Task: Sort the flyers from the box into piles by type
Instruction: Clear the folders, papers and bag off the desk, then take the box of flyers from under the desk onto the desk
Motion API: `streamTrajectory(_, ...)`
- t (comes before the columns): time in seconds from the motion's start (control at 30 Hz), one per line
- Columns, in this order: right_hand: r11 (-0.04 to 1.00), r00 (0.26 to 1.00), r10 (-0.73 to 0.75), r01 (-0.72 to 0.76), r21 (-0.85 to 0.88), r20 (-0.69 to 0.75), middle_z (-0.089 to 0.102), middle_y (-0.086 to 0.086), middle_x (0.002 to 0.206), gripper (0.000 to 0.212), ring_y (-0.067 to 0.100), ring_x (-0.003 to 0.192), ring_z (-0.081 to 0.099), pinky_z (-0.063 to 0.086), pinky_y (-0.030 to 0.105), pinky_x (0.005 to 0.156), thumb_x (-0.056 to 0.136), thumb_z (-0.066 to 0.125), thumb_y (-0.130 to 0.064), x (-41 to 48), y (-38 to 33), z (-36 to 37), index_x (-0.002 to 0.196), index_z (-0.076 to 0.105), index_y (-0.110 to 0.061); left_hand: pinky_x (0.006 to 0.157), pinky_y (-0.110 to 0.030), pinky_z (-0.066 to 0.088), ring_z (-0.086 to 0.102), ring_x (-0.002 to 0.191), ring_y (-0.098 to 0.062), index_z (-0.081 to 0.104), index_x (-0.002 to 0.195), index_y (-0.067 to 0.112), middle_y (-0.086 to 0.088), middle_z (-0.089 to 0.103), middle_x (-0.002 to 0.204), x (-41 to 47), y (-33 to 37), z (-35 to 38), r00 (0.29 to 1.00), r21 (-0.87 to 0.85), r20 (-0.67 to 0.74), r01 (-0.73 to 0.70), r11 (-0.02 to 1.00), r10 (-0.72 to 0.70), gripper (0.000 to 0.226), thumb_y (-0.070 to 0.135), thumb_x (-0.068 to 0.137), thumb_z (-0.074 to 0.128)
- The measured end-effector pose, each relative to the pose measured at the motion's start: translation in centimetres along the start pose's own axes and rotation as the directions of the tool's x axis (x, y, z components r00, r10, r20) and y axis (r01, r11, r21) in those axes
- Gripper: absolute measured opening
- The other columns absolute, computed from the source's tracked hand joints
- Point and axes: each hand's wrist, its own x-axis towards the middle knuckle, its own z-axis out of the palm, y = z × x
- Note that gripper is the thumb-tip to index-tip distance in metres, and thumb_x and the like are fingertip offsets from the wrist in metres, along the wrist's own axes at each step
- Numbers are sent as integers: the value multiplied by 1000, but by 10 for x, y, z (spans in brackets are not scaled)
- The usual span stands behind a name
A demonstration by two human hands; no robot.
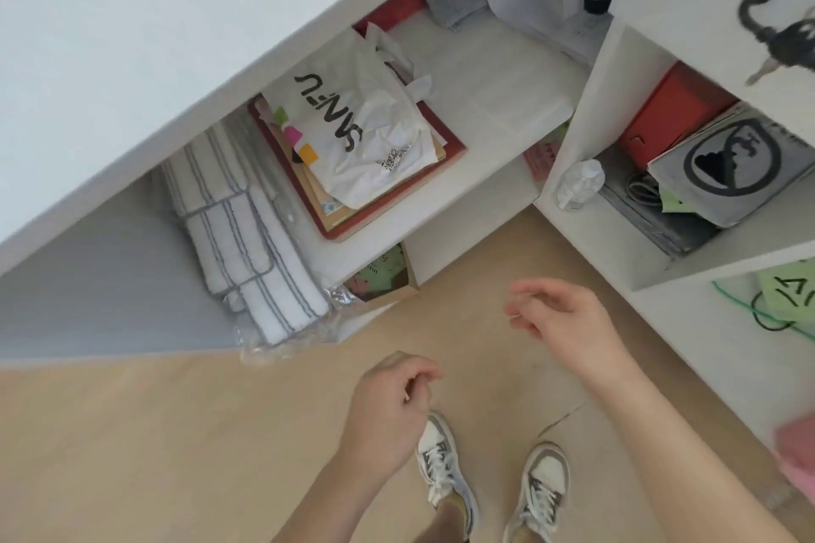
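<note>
The left hand (388, 406) hangs low over the floor with its fingers curled in towards the palm and the thumb against them; the grip is closed and I can see nothing in it. The right hand (560, 317) is further forward, nearer the shelves, its grip slack, fingers half bent and parted from the thumb, holding nothing I can make out. Neither hand touches anything.

Just beyond the right hand's fingertips, in the lowest compartment of the white shelf unit (476, 207), sits the cardboard box (397, 295), tucked under the shelf board so only its near corner shows. Inside it are the flyers (381, 271), green and pinkish printed sheets; how many there are I can't tell.

Left of the box lie folded white cloths with grey stripes (247, 234), with crumpled clear plastic wrap (286, 344) at their near end. On the shelf above the box a white plastic bag with black lettering (361, 132) rests on a stack of books (397, 207). In the right-hand compartment stand a clear bottle (577, 183), a red box (670, 115) and a grey bag with a round black logo (741, 163). A bunch of keys (776, 35) hangs at the door above.

Below the hands, two white-and-grey sneakers (441, 467) stand on the pale wooden floor (132, 454).
</note>
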Motion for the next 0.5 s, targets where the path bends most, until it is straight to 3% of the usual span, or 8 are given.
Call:
streamTrajectory(0.03, 999, 1000, 28, -28, -16, -4, 71, 0, 86, 22, 10, 72, 66, 49, 18, 72, 91, 55, -10, 2, 17, 8, 110, 67, -12, 76, -15, 43, 54, 86, 6, 71, 97, 26, 17, 61, 100, 0, -15, 16, 999, 61, 44, 0, 998, -2, 36, -2, 82, 53)
streamTrajectory(0.1, 966, 1000, -15, 22, -259, 27, 66, -4, 93, 31, 8, 75, 62, 46, 14, 69, 93, 53, -16, 13, 55, 32, 123, 62, -18, 94, -25, 42, 50, 109, -6, 61, 118, 26, 8, 49, 125, 11, -45, 44, 996, 218, 91, -21, 976, 1, 48, 1, 80, 49)
streamTrajectory(0.2, 849, 978, -77, 166, -501, 193, 56, 0, 133, 50, 18, 117, 55, 40, 22, 98, 95, 52, -25, 48, 103, 77, 143, 41, -26, 104, -31, 36, 40, 126, -22, 37, 140, 23, -1, 26, 148, 46, -90, 73, 993, 340, 89, 36, 940, -71, 63, 3, 81, 48)
streamTrajectory(0.3, 787, 952, -130, 269, -555, 278, 38, 1, 149, 59, 22, 130, 44, 36, 32, 106, 95, 49, -25, 97, 142, 126, 149, 25, -25, 104, -38, 36, 38, 128, -30, 20, 146, 19, -3, 11, 155, 92, -147, 95, 991, 385, 21, 117, 916, -135, 71, 7, 83, 50)
streamTrajectory(0.37, 799, 949, -141, 277, -534, 281, 35, 3, 151, 63, 22, 132, 41, 34, 28, 106, 96, 47, -25, 128, 155, 152, 151, 16, -28, 103, -39, 37, 36, 130, -33, 13, 148, 17, -5, 8, 156, 123, -183, 101, 987, 420, -60, 158, 894, -147, 73, 10, 85, 51)
streamTrajectory(0.43, 839, 953, -133, 255, -481, 272, 36, 1, 150, 63, 20, 130, 42, 32, 19, 96, 98, 45, -23, 154, 159, 171, 151, 12, -32, 104, -39, 37, 32, 134, -31, 10, 149, 16, -7, 10, 155, 150, -212, 102, 978, 436, -128, 205, 876, -165, 74, 14, 88, 52)
streamTrajectory(0.5, 896, 962, -105, 202, -395, 252, 46, 1, 140, 60, 19, 114, 51, 36, 18, 83, 98, 43, -22, 178, 162, 186, 150, 15, -33, 107, -36, 31, 33, 133, -30, 16, 147, 14, -10, 23, 151, 169, -232, 104, 969, 475, -177, 238, 847, -173, 69, 16, 89, 52)
